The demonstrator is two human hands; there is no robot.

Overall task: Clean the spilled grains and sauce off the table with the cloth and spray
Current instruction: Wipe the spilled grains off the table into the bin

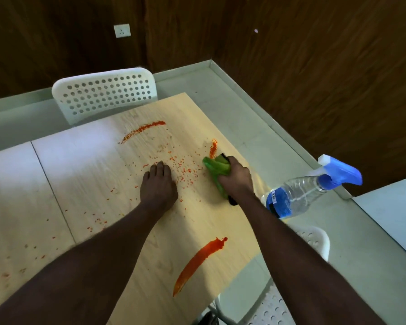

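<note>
Right hand (236,178) gripping cloth (217,167), left hand (158,184) flat, seemingly touching table (92,165), grains (185,170) between them

Single head-worn wide-angle view, facing forward and down, close above the table (80,174)

the person shows as two bare arms. the left forearm (117,242) and the right forearm (291,242) are uncovered along all of their visible length, and the bare skin runs straight through each wrist onto the hand. fine short hair lies along both forearms, plainest at their lit outer edges. the left hand (158,184) has a broad, smooth back and rounded fingertips. the right hand (236,178) shows a row of raised knuckles. both wrists are narrower than the forearms behind them.
</note>
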